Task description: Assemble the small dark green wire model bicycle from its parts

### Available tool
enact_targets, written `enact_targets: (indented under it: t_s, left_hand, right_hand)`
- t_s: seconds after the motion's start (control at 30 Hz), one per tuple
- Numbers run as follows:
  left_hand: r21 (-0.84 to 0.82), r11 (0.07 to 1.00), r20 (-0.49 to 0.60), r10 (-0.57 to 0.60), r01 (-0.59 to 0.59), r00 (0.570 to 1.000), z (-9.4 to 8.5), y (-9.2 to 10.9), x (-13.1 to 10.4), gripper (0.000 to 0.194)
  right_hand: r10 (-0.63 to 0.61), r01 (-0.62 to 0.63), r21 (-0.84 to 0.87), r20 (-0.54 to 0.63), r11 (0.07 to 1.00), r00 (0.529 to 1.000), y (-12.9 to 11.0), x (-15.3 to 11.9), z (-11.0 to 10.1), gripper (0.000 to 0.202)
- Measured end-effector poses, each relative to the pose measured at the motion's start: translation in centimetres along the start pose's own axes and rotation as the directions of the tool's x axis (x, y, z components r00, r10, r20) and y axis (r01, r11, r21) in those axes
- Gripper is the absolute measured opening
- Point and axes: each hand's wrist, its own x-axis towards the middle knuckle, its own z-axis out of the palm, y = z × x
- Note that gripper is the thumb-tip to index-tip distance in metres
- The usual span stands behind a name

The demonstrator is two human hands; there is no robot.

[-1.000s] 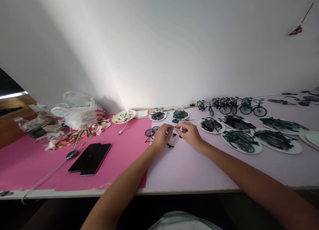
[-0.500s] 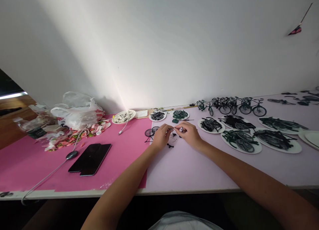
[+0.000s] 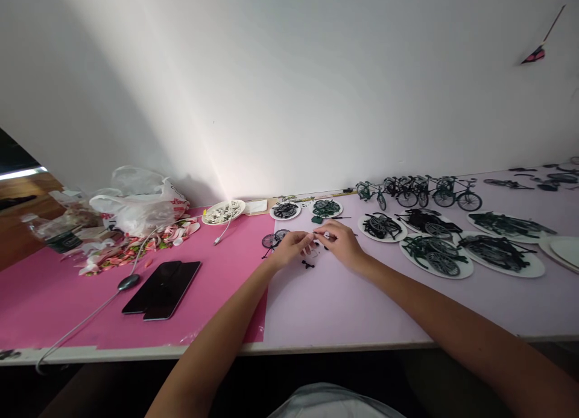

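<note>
My left hand (image 3: 292, 249) and my right hand (image 3: 337, 240) meet fingertip to fingertip above the pale part of the table. Both are closed in a pinch; whatever lies between the fingertips is too small to make out. A partly built toy bicycle (image 3: 271, 242) with dark wheels is beside my left hand, partly covered by it. Small black parts (image 3: 308, 265) lie just below the hands, and a few tiny bits sit under the fingers. Behind the hands stand a plate of black parts (image 3: 286, 210) and a plate of green parts (image 3: 326, 209).
Finished toy bicycles (image 3: 456, 193) stand along the wall. Plates of bicycle parts (image 3: 436, 256) fill the right side. On the pink left side lie a dark phone-like device (image 3: 163, 289), a cable with a mouse-shaped piece (image 3: 129, 281), plastic bags (image 3: 140, 204) and a plate of white pieces (image 3: 224, 213).
My left hand's fingers have turned and stretched slightly, uncovering more of the black parts below. My right hand stays almost in place. The view has shifted slightly.
</note>
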Motion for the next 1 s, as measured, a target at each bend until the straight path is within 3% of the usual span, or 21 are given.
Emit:
enact_targets:
  t_s: [0.17,0.27,0.37,0.47,0.57,0.7,0.87,1.0]
  left_hand:
    - [-0.143,0.988,0.045,-0.048,0.054,0.998,-1.1,-1.0,0.3,0.056]
    - [-0.197,0.978,-0.024,-0.072,0.066,0.997,-1.4,-1.5,0.5,0.057]
    - [-0.267,0.962,-0.113,-0.093,0.060,0.989,-1.6,-1.7,0.6,0.061]
    - [-0.312,0.949,-0.162,-0.106,0.050,0.981,-1.8,-1.7,0.7,0.063]
    - [-0.327,0.944,-0.176,-0.111,0.048,0.978,-1.8,-1.7,0.6,0.061]
    - [-0.360,0.931,-0.213,-0.144,0.059,0.966,-1.6,-1.8,0.7,0.052]
    - [-0.428,0.903,-0.368,-0.207,0.033,0.907,-1.4,-1.7,1.0,0.042]
    - [-0.424,0.905,-0.370,-0.207,0.034,0.906,-1.4,-1.6,0.9,0.037]
  right_hand:
    - [0.036,-0.035,-0.032,0.032,0.999,0.999,-0.3,-0.2,0.2,0.019]
    - [0.113,-0.105,-0.144,0.046,0.984,0.993,-0.6,-0.3,0.1,0.029]
    - [0.175,-0.113,-0.277,0.211,0.954,0.962,-0.9,-0.2,-0.3,0.027]
    - [0.193,-0.018,-0.394,0.410,0.919,0.891,-1.3,-0.2,-0.7,0.025]
    - [0.195,0.061,-0.445,0.507,0.893,0.839,-1.7,-0.1,-0.8,0.025]
    - [0.224,0.063,-0.469,0.530,0.881,0.818,-1.9,0.0,-0.7,0.021]
    - [0.266,0.026,-0.505,0.497,0.862,0.826,-1.7,0.2,-0.8,0.021]
    - [0.304,-0.014,-0.530,0.463,0.848,0.833,-1.4,0.1,-0.7,0.021]
